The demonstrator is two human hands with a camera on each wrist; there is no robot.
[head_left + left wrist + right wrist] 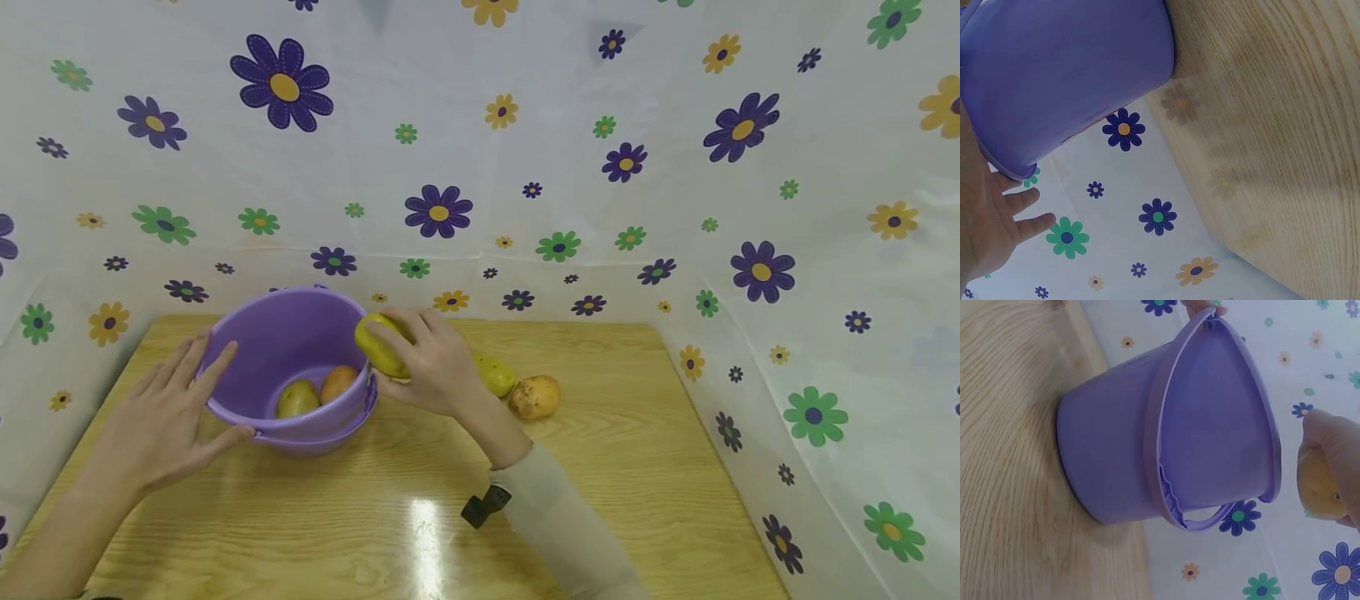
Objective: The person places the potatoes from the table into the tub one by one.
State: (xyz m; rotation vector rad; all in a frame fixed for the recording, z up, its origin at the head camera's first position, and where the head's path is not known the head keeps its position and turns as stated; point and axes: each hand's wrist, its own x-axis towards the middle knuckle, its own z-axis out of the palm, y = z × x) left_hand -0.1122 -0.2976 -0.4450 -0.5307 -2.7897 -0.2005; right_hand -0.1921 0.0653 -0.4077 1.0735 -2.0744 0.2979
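Head view: right hand (pixel 435 362) grips mango (pixel 381 346) over bucket (pixel 288 333) rim, seemingly touching.

The right arm (pixel 555 508) is wearing a pale, cream-coloured long sleeve — snug, ending at the wrist — with a small black clip-like piece (pixel 485 505) showing beside its cuff; the left forearm (pixel 67 533) is going bare.

1. Bright, even light from overhead; a white glare patch on the table (pixel 423 521)
2. Shadows soft and faint
3. Wrist views slightly soft; head view bows at the edges
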